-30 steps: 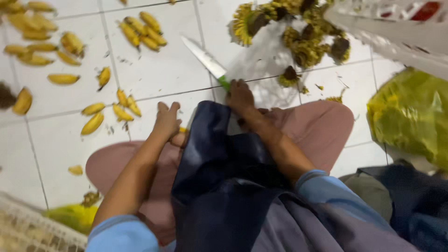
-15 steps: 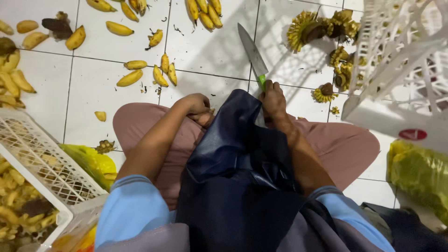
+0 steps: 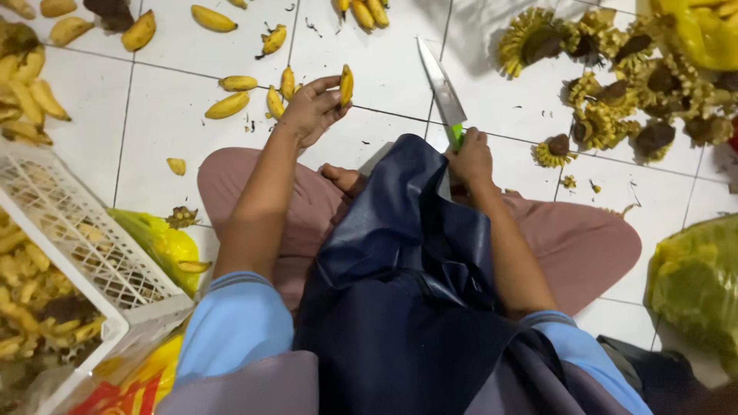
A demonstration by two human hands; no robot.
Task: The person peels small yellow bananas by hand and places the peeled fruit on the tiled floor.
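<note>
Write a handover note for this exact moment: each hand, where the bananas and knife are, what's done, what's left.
Left hand: holds one small banana in its fingertips above the floor.
Right hand: gripping the green-handled knife, blade pointing away.
Loose bananas lie scattered on the white tiles; more fill the white crate at left.
Done: a pile of cut stem ends lies at right.
Left: the held banana looks uncut; the floor bananas remain uncollected.

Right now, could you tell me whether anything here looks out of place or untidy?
Yes: small bananas lie scattered loose on the tiled floor beyond the white crate, and cut stem ends are heaped at upper right, with crumbs around them.
</note>
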